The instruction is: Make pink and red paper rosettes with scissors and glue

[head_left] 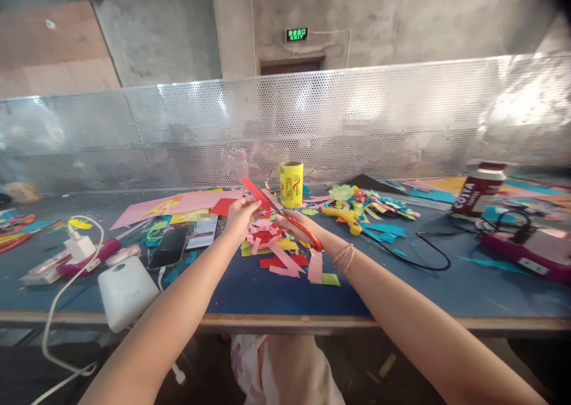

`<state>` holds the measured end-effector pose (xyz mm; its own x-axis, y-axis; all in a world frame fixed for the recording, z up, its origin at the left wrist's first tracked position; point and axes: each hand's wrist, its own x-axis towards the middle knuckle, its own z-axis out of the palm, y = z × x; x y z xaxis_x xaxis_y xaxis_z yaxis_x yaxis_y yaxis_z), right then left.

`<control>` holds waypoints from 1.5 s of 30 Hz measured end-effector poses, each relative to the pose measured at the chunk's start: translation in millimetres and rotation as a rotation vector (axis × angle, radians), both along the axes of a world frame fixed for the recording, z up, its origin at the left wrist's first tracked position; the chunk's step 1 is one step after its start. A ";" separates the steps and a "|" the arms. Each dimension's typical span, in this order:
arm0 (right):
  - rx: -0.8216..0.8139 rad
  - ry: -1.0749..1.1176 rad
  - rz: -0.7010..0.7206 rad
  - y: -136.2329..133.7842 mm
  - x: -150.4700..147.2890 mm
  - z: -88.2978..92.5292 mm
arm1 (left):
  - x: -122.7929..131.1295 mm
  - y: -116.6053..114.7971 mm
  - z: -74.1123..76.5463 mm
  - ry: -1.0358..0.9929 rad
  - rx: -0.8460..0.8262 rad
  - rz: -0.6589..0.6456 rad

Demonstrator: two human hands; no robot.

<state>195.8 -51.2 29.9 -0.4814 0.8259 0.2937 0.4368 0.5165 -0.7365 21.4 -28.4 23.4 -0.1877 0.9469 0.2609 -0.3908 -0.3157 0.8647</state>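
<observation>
Left hand: Your left hand [241, 216] is up over the bench [276, 299], and its grip is pinched together on a red paper strip [251, 188].
Red paper strip: It is in the air in front of you, near the middle, tilted, with one end poking up past your fingers.
Right hand: Your right hand [294, 225] has its grip closed around the scissors [308, 234].
Scissors: Their orange-red handle shows by your right hand, and the blades point up and left at the red paper strip. I can't tell if the blades are open or if they touch the paper.
Wrist: A thin pink band [345, 257] goes around your right wrist.
Paper bits: Below your hands there is a messy pile of cut paper [281, 253], pink, red and yellow.
Yellow roll: A yellow roll [291, 186] stands upright just behind your hands.
Right side: A yellow tool [349, 219] lies near more colored scraps [379, 201]. Farther over, a dark red bottle [479, 190] that says COSTA stands near a purple power strip [530, 255].
Left side: A big pink sheet [154, 207] lies flat at the back. Closer to you are a dark phone [168, 247] with a white plug in it, and a white box [127, 291] by the front edge.
Back: A shiny metal screen [312, 119] full of little holes stands behind the bench.
</observation>
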 end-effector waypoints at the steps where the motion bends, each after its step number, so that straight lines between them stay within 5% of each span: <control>1: 0.001 0.006 -0.002 -0.1 -0.2 0.0 | -0.1 0.2 -0.1 -0.001 0.003 -0.003; 18: -0.012 0.040 -0.107 -6.3 -9.8 0.2 | 2.0 -6.1 7.3 -0.099 -0.071 -0.015; 45: -0.118 0.093 0.003 -4.9 -1.7 1.7 | 4.8 -6.6 0.6 -0.049 -0.114 -0.163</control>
